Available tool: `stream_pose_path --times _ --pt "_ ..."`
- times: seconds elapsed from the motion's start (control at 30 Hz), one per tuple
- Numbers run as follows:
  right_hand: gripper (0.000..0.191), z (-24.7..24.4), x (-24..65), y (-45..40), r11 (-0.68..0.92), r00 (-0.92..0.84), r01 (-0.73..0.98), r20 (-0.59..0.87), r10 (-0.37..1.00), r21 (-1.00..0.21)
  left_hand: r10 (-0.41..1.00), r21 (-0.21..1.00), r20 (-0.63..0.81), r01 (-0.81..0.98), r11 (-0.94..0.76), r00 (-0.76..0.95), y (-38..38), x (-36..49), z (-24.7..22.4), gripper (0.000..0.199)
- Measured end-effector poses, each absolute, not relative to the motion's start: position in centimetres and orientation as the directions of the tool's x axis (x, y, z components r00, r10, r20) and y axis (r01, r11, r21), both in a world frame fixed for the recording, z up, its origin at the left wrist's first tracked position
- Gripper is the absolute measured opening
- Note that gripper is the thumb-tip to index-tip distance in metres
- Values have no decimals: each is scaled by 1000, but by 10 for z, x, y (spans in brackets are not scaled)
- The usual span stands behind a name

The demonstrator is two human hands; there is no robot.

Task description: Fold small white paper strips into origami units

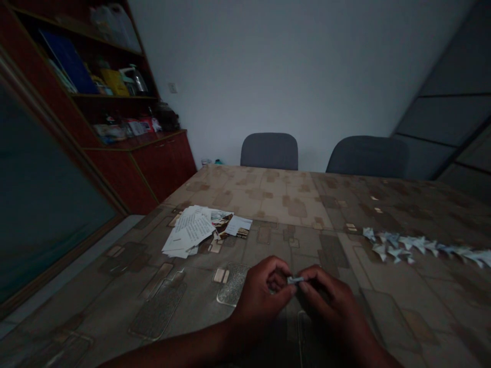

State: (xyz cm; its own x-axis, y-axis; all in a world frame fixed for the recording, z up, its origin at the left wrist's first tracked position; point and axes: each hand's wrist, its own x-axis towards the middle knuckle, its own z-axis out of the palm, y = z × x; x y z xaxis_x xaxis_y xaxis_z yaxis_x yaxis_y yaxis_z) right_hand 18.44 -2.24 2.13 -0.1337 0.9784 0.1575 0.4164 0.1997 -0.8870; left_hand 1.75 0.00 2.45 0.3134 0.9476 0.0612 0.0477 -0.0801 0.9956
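Near the front of the patterned table, a small folded piece of pale paper (294, 280) is held between both hands. My left hand (264, 291) is curled, its thumb and fingers at the paper's left end. My right hand (332, 296) pinches the right end between thumb and index finger. Beyond and to the left lies a loose pile of printed paper sheets (190, 230), with a smaller white piece (238, 225) at its right side. Several folded paper shapes with pointed tips (420, 244) lie in uneven rows on the right.
The table (268, 194) has a patterned cover. Two grey chairs, one at the middle (269, 151) and one at the right (368, 155), stand behind its far edge. A red-brown cabinet (164, 161) with loaded shelves is at the back left.
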Motion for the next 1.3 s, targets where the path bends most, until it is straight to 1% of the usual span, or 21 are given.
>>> stream_pose_path --times 0.07,0.17,0.23,0.33,0.43,0.53,0.67,0.77,0.87,1.0,1.07,1.17,1.3 --pt "18 21 183 -23 231 -130 434 193 973 -871 947 997 62 33 -76 316 1 18 23 8" --pt "13 20 181 -23 254 -121 444 224 967 -859 953 995 81 24 -92 291 0 18 22 12" --pt "11 19 181 -23 256 -113 448 230 967 -857 951 990 113 53 -134 286 0 17 23 11" --pt "12 19 183 -24 257 -106 453 235 966 -854 930 965 182 125 -232 319 -1 15 27 3" --pt "11 21 185 -24 262 -96 462 246 965 -848 925 951 202 163 -264 321 0 12 30 4" --pt "12 27 184 -24 241 -82 459 229 970 -855 943 968 142 155 -196 302 3 12 32 6" --pt "15 32 180 -22 171 -68 424 157 985 -889 949 999 -37 14 34 314 6 14 29 9" --pt "15 30 179 -21 117 -59 356 102 993 -927 938 992 -91 -56 116 334 7 16 26 13" --pt "12 26 178 -19 97 -51 297 86 995 -950 939 991 -87 -65 114 331 8 17 24 15" --pt "11 25 177 -18 111 -51 271 101 994 -956 942 991 -79 -73 108 325 10 18 23 16" --pt "14 24 176 -18 97 -50 223 88 995 -970 948 988 -71 -109 110 311 11 19 23 17" --pt "23 20 175 -17 20 -51 126 14 999 -992 960 982 -41 -168 90 278 11 20 23 20" --pt "33 14 174 -18 -37 -114 47 -42 993 -998 972 977 -34 -195 81 233 10 21 23 21"
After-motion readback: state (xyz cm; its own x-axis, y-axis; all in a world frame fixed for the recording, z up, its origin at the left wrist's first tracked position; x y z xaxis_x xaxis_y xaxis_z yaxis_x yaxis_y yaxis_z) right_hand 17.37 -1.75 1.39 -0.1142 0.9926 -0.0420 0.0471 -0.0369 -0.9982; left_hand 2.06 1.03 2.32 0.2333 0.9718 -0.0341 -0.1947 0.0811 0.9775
